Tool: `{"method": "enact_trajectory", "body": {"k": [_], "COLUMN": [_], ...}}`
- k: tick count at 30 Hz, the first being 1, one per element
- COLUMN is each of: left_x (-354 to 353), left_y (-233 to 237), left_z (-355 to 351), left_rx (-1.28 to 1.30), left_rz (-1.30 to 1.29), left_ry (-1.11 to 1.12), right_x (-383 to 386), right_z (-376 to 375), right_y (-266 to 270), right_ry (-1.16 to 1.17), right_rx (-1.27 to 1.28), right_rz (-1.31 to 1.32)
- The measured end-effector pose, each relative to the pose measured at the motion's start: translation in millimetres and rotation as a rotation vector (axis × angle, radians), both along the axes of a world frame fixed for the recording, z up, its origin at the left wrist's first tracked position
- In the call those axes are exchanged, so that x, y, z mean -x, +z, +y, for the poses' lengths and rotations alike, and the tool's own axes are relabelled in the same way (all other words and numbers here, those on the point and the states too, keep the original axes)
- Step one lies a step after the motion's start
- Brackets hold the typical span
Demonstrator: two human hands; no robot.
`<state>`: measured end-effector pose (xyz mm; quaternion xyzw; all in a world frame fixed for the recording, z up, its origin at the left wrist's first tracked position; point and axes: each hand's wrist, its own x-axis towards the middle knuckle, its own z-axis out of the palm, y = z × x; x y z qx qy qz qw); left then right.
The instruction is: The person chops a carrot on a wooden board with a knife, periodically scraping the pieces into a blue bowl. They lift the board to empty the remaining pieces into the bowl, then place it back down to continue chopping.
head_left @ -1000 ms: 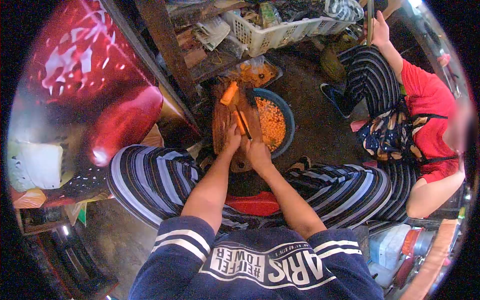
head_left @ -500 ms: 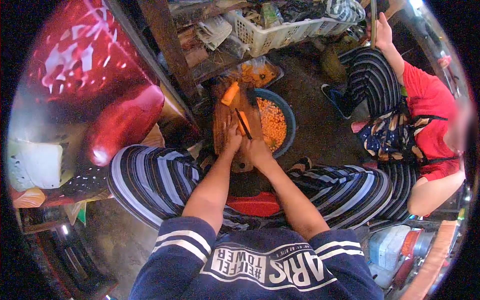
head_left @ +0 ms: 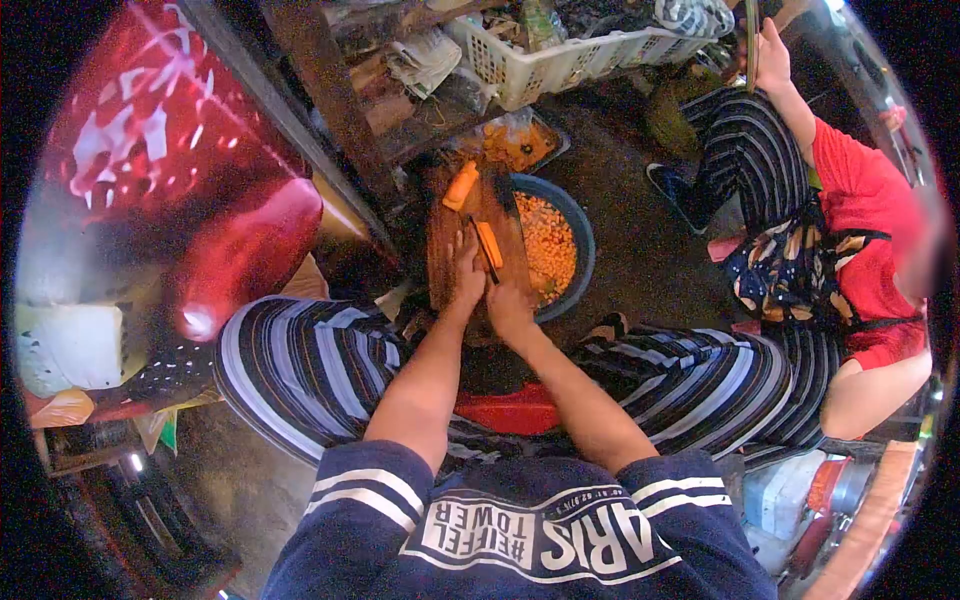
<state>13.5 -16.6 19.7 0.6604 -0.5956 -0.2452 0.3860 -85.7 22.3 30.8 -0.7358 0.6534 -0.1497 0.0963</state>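
A wooden cutting board (head_left: 447, 205) lies lengthwise in front of me. My right hand (head_left: 511, 305) is closed around the handle of a knife (head_left: 494, 274), its dark, narrow blade angled away to the left across the board. Right against the blade's right side lies a cut length of carrot (head_left: 488, 243). On the blade's left, my left hand (head_left: 468, 272) rests on the board with fingers stretched forward, close to the knife and carrot. A thicker carrot piece (head_left: 461, 187) sits farther up the board, beyond the fingertips.
A blue basin (head_left: 583, 255) of small diced orange pieces (head_left: 548, 240) stands right of the board. Behind the board is a bag with orange contents (head_left: 520, 145). A white basket (head_left: 560, 70) sits on a shelf. Another person (head_left: 860, 200) in red sits at the right.
The knife blade has shifted from the carrot's right side to its left. My right hand has moved slightly down and left; the carrot length now shows right of the blade.
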Motion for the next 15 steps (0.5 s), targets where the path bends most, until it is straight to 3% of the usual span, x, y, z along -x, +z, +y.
{"method": "enact_trajectory", "body": {"k": [3,6,8,11,13,15], "left_x": [-4.2,-2.7,-6.6,-6.6,-9.5,-10.1], "left_y": [-25.9,7.8,-14.5,-36.3,-49.0,-64.9], "left_z": [-6.8,2.1,-2.2,-7.6,-12.9,-18.0], "left_rx": [0.081,-0.031,-0.007,0.083,0.152,-0.093], "left_rz": [-0.038,-0.132,-0.12,-0.093,-0.098,0.293], "left_ry": [-0.035,-0.031,-0.006,-0.012,-0.031,-0.031], "right_x": [-5.9,-9.3,-12.3,-5.4,0.5,4.5], "right_z": [6.1,8.7,12.3,8.0,7.3,9.6], "right_y": [1.9,20.2,30.1,23.0,34.3,64.2], "right_ry": [-0.027,-0.073,-0.158,-0.017,0.005,0.023], "right_rx": [-0.061,-0.213,-0.338,-0.206,-0.173,-0.154], "right_rz": [-0.102,-0.11,-0.205,-0.015,-0.061,-0.109]}}
